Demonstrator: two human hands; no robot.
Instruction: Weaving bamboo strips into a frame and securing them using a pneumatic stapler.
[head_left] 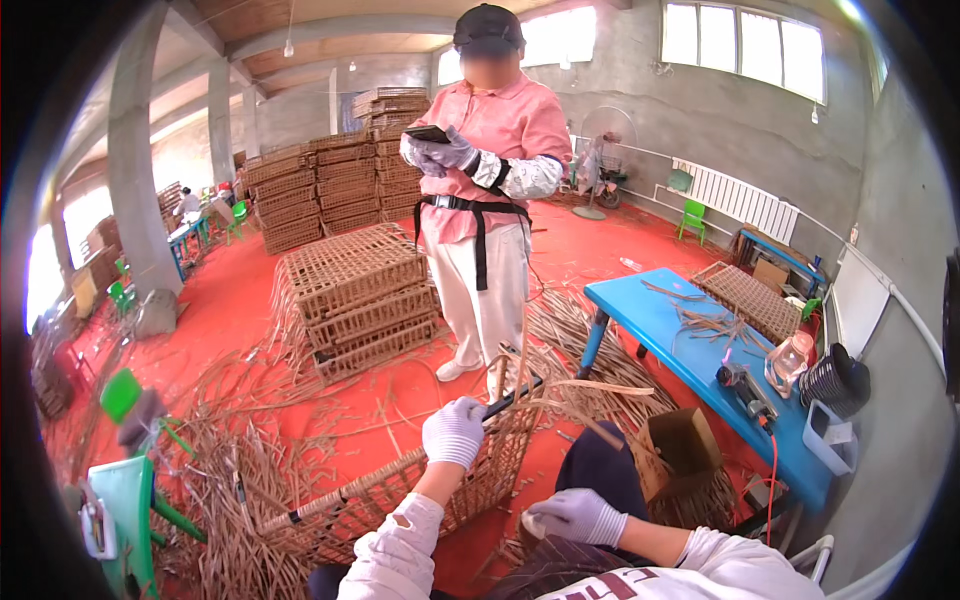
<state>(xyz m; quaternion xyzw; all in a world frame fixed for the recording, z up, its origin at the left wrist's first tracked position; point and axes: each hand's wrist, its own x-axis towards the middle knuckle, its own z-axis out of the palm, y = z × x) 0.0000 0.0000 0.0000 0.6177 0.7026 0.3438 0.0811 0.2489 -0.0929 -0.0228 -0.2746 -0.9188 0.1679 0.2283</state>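
Note:
A brown woven basket frame (400, 480) with an open lattice and black-wrapped parts on its rim leans tilted in front of my lap. My left hand (453, 434), in a pale striped glove, is closed on its upper rim, beside a black section. Loose flat strips (585, 388) stick out to the right from that corner. My right hand (582, 517), also gloved, rests low by my dark-trousered knee with its fingers curled together. Something small and pale shows at its fingertips, too unclear to name.
A person (490, 150) in a pink shirt stands ahead, holding a phone (428, 133). Stacked woven baskets (355, 290) stand behind. At right are a blue table (690, 350) with tools and a cardboard box (680, 450). Loose strips (240, 500) litter the red floor near a green stool (125, 510).

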